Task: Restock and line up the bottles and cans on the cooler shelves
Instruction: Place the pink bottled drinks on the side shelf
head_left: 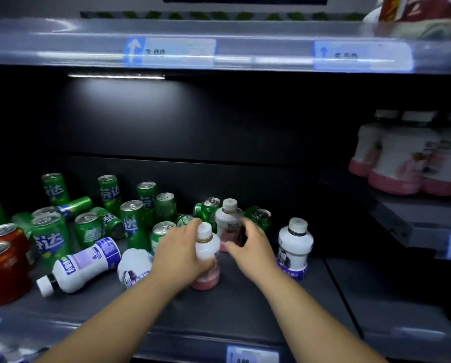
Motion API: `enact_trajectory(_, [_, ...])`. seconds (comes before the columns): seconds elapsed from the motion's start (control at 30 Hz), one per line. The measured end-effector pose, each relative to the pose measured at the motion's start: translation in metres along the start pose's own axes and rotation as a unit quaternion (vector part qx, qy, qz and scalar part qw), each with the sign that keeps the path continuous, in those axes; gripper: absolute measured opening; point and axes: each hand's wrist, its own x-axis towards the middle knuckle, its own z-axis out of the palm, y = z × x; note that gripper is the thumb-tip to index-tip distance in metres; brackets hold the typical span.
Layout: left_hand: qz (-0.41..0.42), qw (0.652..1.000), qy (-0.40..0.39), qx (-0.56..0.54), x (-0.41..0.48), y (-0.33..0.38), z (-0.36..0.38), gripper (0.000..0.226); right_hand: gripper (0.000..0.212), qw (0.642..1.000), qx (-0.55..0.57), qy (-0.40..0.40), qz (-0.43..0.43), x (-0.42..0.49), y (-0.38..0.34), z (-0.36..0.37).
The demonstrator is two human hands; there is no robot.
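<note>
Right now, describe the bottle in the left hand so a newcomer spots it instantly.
On the dark shelf, just right of the jumble of green cans, the left hand grips a small upright white bottle. It has a pink base, unlike the purple-labelled bottles nearby, and it is the nearer of two pink-based ones.

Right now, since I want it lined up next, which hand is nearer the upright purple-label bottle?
Right. The right hand is left of the purple-label bottle; the left hand grips a pink-based bottle farther left.
</note>
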Motion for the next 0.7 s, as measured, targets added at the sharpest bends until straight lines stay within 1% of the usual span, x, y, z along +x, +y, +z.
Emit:
enact_trajectory(0.03, [0.022, 0.999, 0.015, 0.043, 0.004, -0.008, -0.001, 0.082, 0.067, 1.0, 0.011, 0.01, 0.0, 0.007, -0.006, 0.003])
enact_trajectory(0.1, [0.043, 0.995, 0.036, 0.079, 0.011, -0.024, -0.004, 0.082, 0.067, 0.999, 0.021, 0.035, 0.007, 0.022, -0.017, 0.01])
enact_trajectory(0.17, [0.055, 0.995, 0.038, 0.077, 0.017, -0.035, -0.008, 0.078, 0.073, 0.997, 0.028, 0.052, 0.05, 0.04, -0.024, 0.019])
enact_trajectory(0.23, [0.071, 0.995, 0.028, 0.066, 0.021, -0.042, -0.011, 0.076, 0.082, 0.992, 0.039, 0.041, 0.11, 0.057, -0.03, 0.027])
enact_trajectory(0.27, [0.077, 0.995, 0.02, 0.057, 0.022, -0.044, -0.013, 0.076, 0.079, 0.99, 0.045, 0.029, 0.13, 0.065, -0.031, 0.03])
enact_trajectory(0.3, [0.078, 0.996, 0.008, 0.043, 0.022, -0.046, -0.014, 0.076, 0.066, 0.989, 0.046, 0.024, 0.138, 0.071, -0.032, 0.033])
enact_trajectory(0.37, [0.069, 0.997, -0.021, 0.013, 0.022, -0.047, -0.016, 0.077, 0.021, 0.99, 0.014, 0.037, 0.138, 0.076, -0.033, 0.033])
enact_trajectory(0.4, [0.067, 0.997, -0.031, 0.002, 0.021, -0.048, -0.016, 0.078, 0.018, 0.991, 0.002, 0.04, 0.13, 0.077, -0.031, 0.034])
enact_trajectory(0.43, [0.068, 0.997, -0.036, -0.007, 0.021, -0.048, -0.017, 0.078, 0.02, 0.992, -0.007, 0.036, 0.123, 0.076, -0.027, 0.034])
enact_trajectory(0.53, [0.073, 0.996, -0.042, -0.024, 0.022, -0.05, -0.016, 0.08, 0.05, 0.996, -0.03, 0.017, 0.085, 0.062, -0.015, 0.034])
enact_trajectory(0.57, [0.077, 0.996, -0.043, -0.024, 0.022, -0.05, -0.016, 0.081, 0.056, 0.997, -0.036, 0.018, 0.065, 0.057, -0.011, 0.034])
enact_trajectory(0.7, [0.098, 0.994, -0.033, -0.014, 0.024, -0.051, -0.013, 0.081, 0.061, 0.999, -0.02, 0.031, 0.012, 0.03, -0.003, 0.025])
